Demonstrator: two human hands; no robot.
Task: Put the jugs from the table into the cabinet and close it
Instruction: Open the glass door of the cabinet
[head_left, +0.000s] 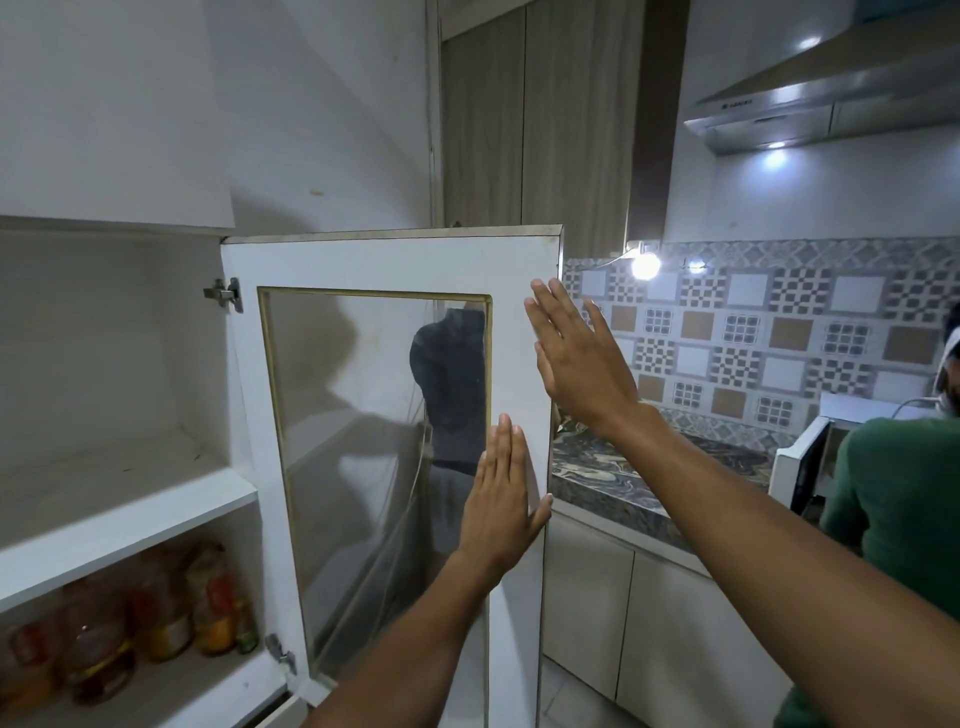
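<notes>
The white cabinet (119, 499) stands open at the left. Its glass-paned door (519, 332) is swung out toward me. My left hand (501, 499) lies flat on the door's right frame, fingers up and together, thumb at the door's edge. My right hand (576, 353) is held flat at the door's outer edge higher up, fingers spread. Neither hand holds anything. On the lower shelf, several amber jugs (161, 608) with orange and red labels stand in a row. The upper shelf (104, 483) is bare.
A marbled countertop (623, 467) runs behind the door at the right, with white base cabinets (649, 623) under it. A person in a green shirt (893, 519) stands at the far right by an open white microwave (810, 457). A steel range hood (810, 104) hangs above.
</notes>
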